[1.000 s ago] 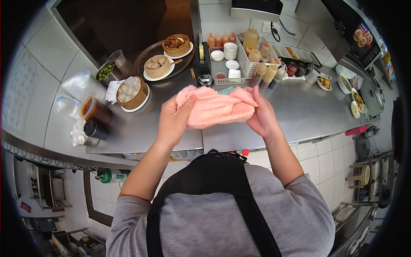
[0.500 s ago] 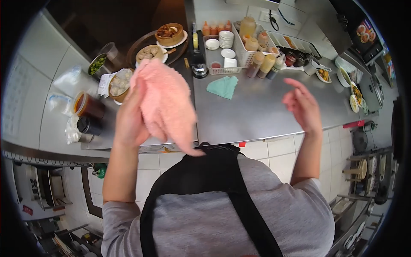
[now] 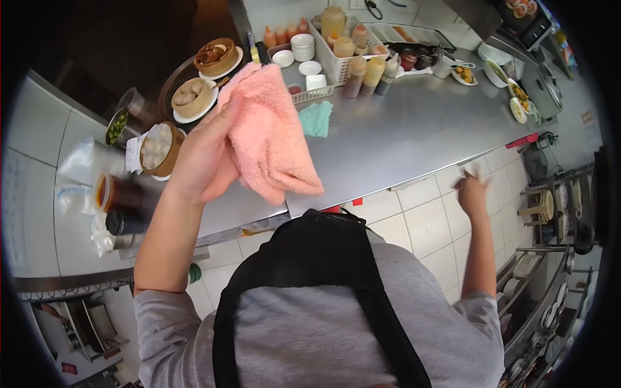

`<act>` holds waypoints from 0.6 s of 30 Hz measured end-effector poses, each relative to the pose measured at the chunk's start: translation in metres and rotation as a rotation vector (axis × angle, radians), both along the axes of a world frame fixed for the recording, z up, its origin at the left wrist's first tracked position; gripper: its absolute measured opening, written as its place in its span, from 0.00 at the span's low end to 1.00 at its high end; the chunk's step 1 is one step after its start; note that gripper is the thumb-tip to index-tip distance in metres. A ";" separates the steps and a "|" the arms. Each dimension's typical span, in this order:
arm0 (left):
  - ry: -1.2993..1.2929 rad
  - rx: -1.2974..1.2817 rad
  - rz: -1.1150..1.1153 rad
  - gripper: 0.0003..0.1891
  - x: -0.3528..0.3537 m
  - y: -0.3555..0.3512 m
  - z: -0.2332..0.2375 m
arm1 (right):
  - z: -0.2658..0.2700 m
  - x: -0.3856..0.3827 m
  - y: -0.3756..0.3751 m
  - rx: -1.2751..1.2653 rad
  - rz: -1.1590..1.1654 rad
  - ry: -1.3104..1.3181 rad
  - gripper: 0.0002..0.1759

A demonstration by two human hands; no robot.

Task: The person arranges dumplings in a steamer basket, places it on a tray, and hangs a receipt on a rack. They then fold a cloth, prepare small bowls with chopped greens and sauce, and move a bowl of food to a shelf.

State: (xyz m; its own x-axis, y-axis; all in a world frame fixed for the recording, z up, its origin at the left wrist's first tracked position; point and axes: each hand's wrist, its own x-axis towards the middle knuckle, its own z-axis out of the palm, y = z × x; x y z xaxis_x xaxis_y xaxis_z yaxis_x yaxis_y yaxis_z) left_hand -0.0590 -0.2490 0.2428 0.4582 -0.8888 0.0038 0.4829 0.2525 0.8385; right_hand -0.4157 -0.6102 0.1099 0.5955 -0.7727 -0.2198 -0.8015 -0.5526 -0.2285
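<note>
My left hand (image 3: 208, 152) grips a pink cloth (image 3: 268, 132) and holds it up above the steel counter (image 3: 394, 145). The cloth hangs to the right of my fingers, partly folded. Out to the right, past the counter's front edge, my right hand (image 3: 473, 193) is over the floor; it is smeared by motion, with fingers apart and nothing seen in it. A green cloth (image 3: 316, 119) lies on the counter behind the pink one. Left of my left hand stands a bamboo steamer of dumplings (image 3: 157, 149).
Two more steamers (image 3: 192, 97) (image 3: 216, 57) stand on plates at the back left. Sauce bottles (image 3: 372, 72), a white basket (image 3: 336, 64) and small dishes (image 3: 303, 45) line the back. A dark red sauce tub (image 3: 118, 193) is at the left, a pot (image 3: 540, 94) far right.
The view has turned, shifting the counter left and up. My right hand has moved down from above the counter to beyond its front edge. The pink cloth now hangs more folded.
</note>
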 end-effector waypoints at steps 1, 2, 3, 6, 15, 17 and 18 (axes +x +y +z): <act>-0.002 -0.016 -0.010 0.28 -0.004 -0.009 0.003 | 0.001 0.018 -0.004 0.207 0.023 -0.321 0.12; 0.005 -0.024 -0.019 0.28 -0.009 -0.017 0.004 | 0.017 0.046 0.019 0.691 -0.063 -0.758 0.13; 0.014 -0.023 -0.033 0.28 -0.011 -0.021 0.003 | 0.009 0.066 0.030 1.164 0.107 -1.169 0.17; 0.050 -0.067 -0.167 0.28 -0.011 -0.032 -0.004 | 0.003 0.160 0.106 1.057 0.073 -0.955 0.44; 0.105 -0.104 0.019 0.29 0.002 -0.005 -0.005 | 0.063 0.185 0.083 2.164 0.477 -1.101 0.66; 0.117 -0.152 0.005 0.30 0.004 0.002 -0.008 | 0.083 0.178 0.090 2.040 0.398 -1.104 0.67; 0.119 -0.150 0.016 0.30 0.005 0.005 -0.008 | 0.085 0.179 0.091 2.077 0.449 -1.104 0.64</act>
